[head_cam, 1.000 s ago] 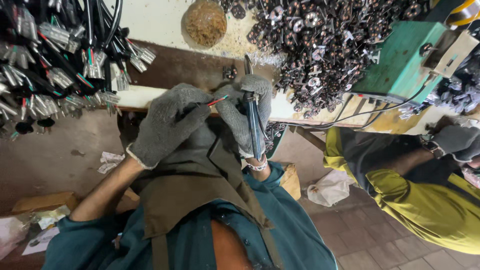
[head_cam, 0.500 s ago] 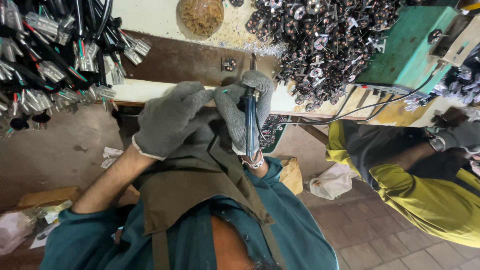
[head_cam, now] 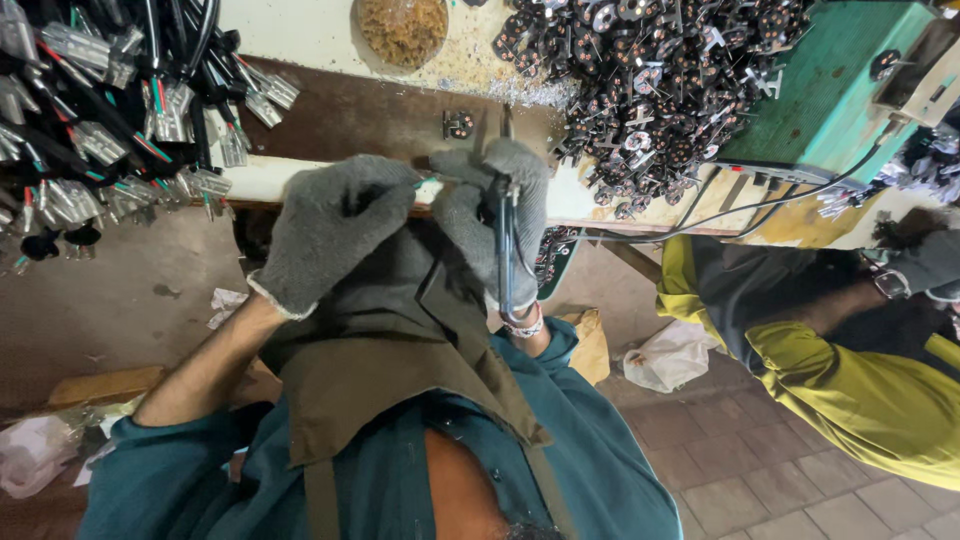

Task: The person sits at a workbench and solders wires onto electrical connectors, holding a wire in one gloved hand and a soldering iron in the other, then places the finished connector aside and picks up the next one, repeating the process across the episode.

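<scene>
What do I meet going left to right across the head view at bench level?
Bundle of black cables with metal terminals → left hand in a grey knit glove → right hand in a grey glove gripping dark-handled pliers → heap of small dark metal parts → green metal machine box.

The red-and-green wire tip seen earlier between the gloves is now hidden inside the left hand (head_cam: pixel 335 225), which closes against the right hand (head_cam: pixel 495 215) nearer the workbench edge (head_cam: pixel 250 180).

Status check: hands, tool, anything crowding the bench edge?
Left hand pinching a thin wire. Right hand gripping pliers. Cable bundle left, metal parts pile right.
</scene>
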